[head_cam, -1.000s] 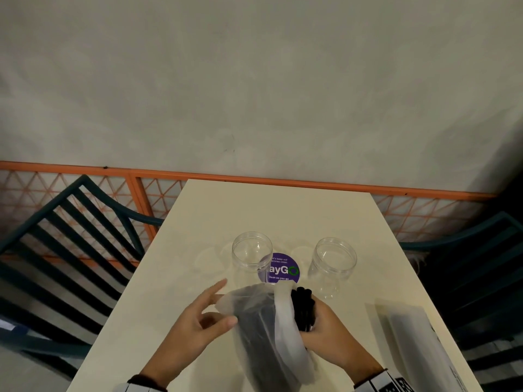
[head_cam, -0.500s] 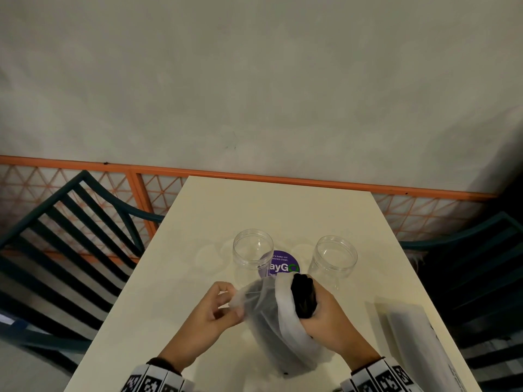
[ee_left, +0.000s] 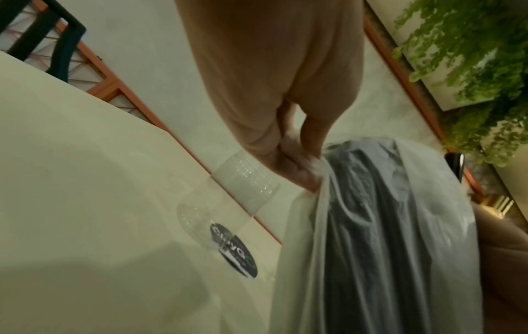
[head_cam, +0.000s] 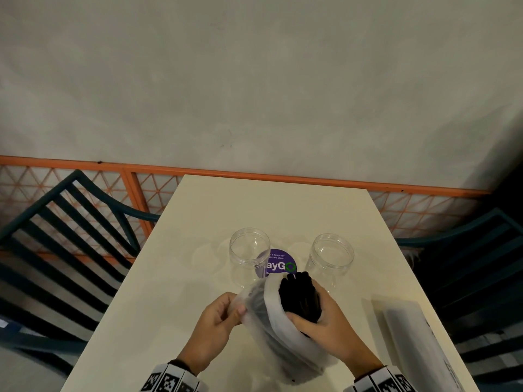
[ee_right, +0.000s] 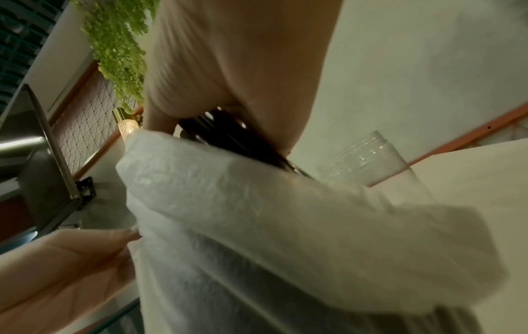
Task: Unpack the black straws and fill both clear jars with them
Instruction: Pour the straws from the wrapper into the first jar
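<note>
A translucent plastic bag [head_cam: 271, 329] full of black straws [head_cam: 298, 295] lies on the cream table [head_cam: 198, 278] in front of me. My left hand [head_cam: 226, 312] pinches the bag's left edge [ee_left: 317, 167]. My right hand [head_cam: 322, 318] grips a bundle of black straws [ee_right: 228, 135] that sticks out of the bag's mouth. Two clear jars stand upright and empty just beyond: the left jar [head_cam: 249, 256] and the right jar [head_cam: 331, 258]. The straws' lower ends are hidden inside the bag [ee_right: 257, 226].
A purple round sticker [head_cam: 278, 265] lies between the jars. A second flat plastic packet [head_cam: 416, 335] rests at the table's right edge. Dark slatted chairs [head_cam: 65, 244] flank the table on both sides; an orange rail [head_cam: 254, 176] runs along the wall behind.
My left hand has gone from a loose touch to pinching the bag's edge. My right hand has drawn the straw bundle further out of the bag's mouth, toward the jars.
</note>
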